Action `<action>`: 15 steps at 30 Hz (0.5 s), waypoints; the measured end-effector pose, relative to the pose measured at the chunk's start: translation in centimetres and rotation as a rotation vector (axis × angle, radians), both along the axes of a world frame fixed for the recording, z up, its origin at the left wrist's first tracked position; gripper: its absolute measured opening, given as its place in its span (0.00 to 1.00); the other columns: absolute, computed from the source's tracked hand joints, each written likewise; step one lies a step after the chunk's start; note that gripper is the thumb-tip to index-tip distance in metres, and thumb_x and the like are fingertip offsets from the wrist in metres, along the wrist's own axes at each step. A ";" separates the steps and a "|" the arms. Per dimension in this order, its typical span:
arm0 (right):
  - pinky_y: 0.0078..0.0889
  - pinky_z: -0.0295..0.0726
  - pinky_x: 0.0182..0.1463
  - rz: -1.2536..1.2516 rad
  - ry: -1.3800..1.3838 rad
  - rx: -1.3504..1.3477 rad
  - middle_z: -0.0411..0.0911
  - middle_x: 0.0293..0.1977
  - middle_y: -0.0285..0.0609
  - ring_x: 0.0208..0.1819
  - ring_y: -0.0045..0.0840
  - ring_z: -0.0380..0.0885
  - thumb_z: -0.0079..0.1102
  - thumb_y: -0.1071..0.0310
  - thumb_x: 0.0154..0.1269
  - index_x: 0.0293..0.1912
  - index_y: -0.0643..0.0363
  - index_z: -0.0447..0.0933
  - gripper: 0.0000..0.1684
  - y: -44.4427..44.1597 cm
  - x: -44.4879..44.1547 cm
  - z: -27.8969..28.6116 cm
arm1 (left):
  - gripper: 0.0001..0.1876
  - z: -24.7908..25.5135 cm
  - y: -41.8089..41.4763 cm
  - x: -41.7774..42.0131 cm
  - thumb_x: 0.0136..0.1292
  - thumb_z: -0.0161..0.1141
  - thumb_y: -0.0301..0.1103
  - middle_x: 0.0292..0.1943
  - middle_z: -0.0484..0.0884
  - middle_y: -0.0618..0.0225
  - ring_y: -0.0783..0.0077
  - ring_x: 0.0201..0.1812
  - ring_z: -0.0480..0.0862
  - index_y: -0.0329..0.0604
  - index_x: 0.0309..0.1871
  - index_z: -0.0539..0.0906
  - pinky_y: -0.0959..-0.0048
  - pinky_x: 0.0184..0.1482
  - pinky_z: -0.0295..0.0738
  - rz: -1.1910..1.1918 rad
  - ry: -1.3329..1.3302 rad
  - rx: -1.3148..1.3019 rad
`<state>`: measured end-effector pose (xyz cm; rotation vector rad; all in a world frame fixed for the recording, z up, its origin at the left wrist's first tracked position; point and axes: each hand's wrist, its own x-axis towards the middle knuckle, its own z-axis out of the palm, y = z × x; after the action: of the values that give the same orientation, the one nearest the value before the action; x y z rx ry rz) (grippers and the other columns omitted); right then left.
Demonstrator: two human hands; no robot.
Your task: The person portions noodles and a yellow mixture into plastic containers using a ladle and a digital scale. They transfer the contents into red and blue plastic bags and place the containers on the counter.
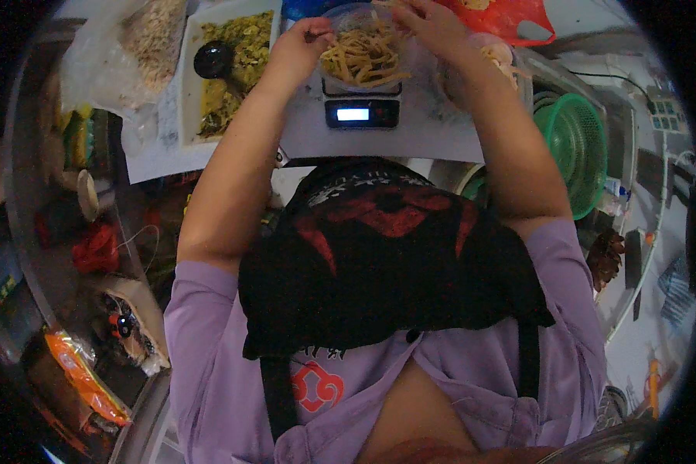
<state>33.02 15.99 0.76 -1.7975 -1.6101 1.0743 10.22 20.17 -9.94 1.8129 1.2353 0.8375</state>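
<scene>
A clear plastic bowl (pixel 332 76) of pale yellow food strips (pixel 366 57) rests on a small digital kitchen scale (pixel 362 113) with a lit display. At the bowl's left rim is my left hand (pixel 312 39), fingers curled; whether it grips the rim is unclear. My right hand (pixel 428 22) reaches over the bowl's far right side. Its fingertips lie near the top edge of the picture, too blurred to show what they hold. Beneath my right forearm, another clear container (pixel 449 87) is partly hidden.
On the left, a white tray (pixel 190 87) holds chopped yellow-green food and a black ladle (pixel 213 59). Beyond it lies a clear plastic bag (pixel 101 75) with pale crumbly food (pixel 155 43). A red plastic bag (pixel 516 23) lies far right; a green colander (pixel 580 156) stands beside the table.
</scene>
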 end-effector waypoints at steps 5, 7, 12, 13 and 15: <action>0.27 0.75 0.44 -0.078 0.088 0.138 0.76 0.39 0.43 0.41 0.26 0.76 0.47 0.57 0.67 0.49 0.60 0.73 0.19 -0.2 0.4 0.4 | 0.17 4.7 -1.9 -0.7 0.61 0.58 0.32 0.41 0.79 0.64 0.71 0.43 0.78 0.43 0.53 0.72 0.74 0.47 0.73 0.007 0.063 -0.013; 0.27 0.74 0.44 -0.039 0.242 0.049 0.76 0.39 0.43 0.41 0.26 0.75 0.46 0.57 0.67 0.49 0.60 0.73 0.19 -0.5 -0.5 2.2 | 0.25 4.8 -1.4 -1.4 0.65 0.53 0.32 0.53 0.73 0.58 0.67 0.55 0.73 0.47 0.65 0.61 0.71 0.53 0.70 -0.092 -0.095 -0.170; 0.30 0.74 0.48 0.050 0.155 0.150 0.75 0.43 0.47 0.44 0.31 0.75 0.43 0.55 0.69 0.54 0.60 0.70 0.22 -2.6 -2.1 5.4 | 0.20 13.6 -5.8 3.3 0.65 0.54 0.33 0.49 0.75 0.60 0.68 0.51 0.75 0.39 0.58 0.67 0.72 0.51 0.72 -0.079 -0.198 -0.330; 0.31 0.74 0.49 0.045 0.095 0.160 0.75 0.44 0.47 0.45 0.31 0.75 0.43 0.55 0.69 0.55 0.60 0.69 0.23 -3.0 -2.5 6.1 | 0.20 13.9 -6.0 3.6 0.65 0.54 0.33 0.49 0.75 0.61 0.68 0.50 0.76 0.38 0.58 0.68 0.73 0.50 0.72 -0.087 -0.200 -0.366; 0.31 0.73 0.50 0.052 0.081 0.173 0.75 0.45 0.48 0.45 0.32 0.75 0.41 0.55 0.69 0.55 0.59 0.69 0.23 -2.7 -2.6 5.5 | 0.20 13.8 -6.1 3.7 0.64 0.55 0.33 0.49 0.75 0.61 0.69 0.50 0.76 0.38 0.58 0.68 0.73 0.51 0.72 -0.117 -0.243 -0.386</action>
<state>30.41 13.26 6.24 -1.5882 -1.6556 0.9850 13.92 14.09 3.86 1.4133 1.0402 0.6762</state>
